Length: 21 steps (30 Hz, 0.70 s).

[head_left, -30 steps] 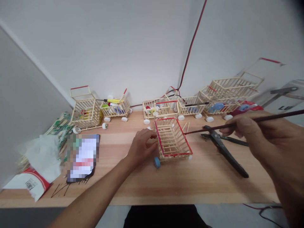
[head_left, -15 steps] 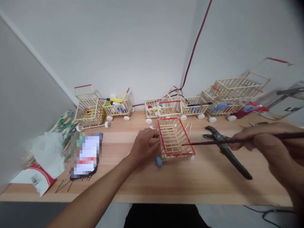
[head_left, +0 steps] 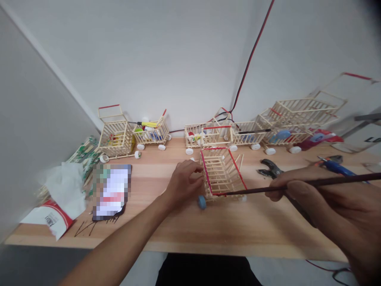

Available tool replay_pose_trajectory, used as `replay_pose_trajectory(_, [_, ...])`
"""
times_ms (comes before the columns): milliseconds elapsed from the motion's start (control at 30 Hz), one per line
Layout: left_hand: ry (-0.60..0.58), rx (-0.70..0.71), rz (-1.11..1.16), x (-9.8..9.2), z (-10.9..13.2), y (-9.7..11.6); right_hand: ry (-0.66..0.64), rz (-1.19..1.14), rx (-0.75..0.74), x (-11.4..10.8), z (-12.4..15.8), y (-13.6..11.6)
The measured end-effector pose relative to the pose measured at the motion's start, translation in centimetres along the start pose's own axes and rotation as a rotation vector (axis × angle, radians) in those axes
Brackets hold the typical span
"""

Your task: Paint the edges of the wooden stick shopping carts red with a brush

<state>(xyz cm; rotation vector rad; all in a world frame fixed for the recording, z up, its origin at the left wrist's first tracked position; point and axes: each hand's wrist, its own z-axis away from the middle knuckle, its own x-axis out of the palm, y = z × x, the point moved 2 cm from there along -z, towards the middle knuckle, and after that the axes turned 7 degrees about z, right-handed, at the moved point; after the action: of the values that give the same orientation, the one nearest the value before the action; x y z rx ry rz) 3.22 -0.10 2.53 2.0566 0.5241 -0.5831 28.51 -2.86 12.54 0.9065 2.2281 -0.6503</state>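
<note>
A small shopping cart made of thin wooden sticks [head_left: 239, 172] stands on the table in front of me. Its top rim is red along the edges, pinkish on the left, and a blue wheel [head_left: 202, 202] shows at its near left corner. My left hand [head_left: 185, 182] is closed at the cart's left side, fingers curled against the rim; the fingertips are partly hidden. Between the thumb and fingers of my right hand [head_left: 318, 198] is a slim dark paintbrush [head_left: 253, 191]. Its tip touches the near edge of the red rim.
Several similar stick carts, such as one with a yellow item inside [head_left: 114, 137], line the wall. Pliers [head_left: 272, 167] lie partly under my right hand, near a blue-handled tool [head_left: 341, 167]. A blurred phone [head_left: 113, 194], white tissue [head_left: 67, 184] and stick bundles [head_left: 89, 153] are left.
The brush tip has moved left and nearer, from the rim's right side to its near edge. My right hand has shifted left over the pliers, uncovering the blue-handled tool. My left hand stays at the cart.
</note>
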Motion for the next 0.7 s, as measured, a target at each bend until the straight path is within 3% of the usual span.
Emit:
replay_pose_trajectory(400, [-0.004,-0.012,-0.018,0.00,0.03,-0.01,-0.021,-0.034,0.084,0.17,0.28,0.21])
replay_pose_trajectory(600, [0.001,-0.020,-0.005,-0.06,0.04,0.13,0.028,-0.046,0.259,0.43,0.97,0.86])
replay_pose_trajectory(700, [-0.001,-0.019,-0.007,-0.09,0.05,0.18,-0.004,-0.053,0.167,0.39,0.84,0.50])
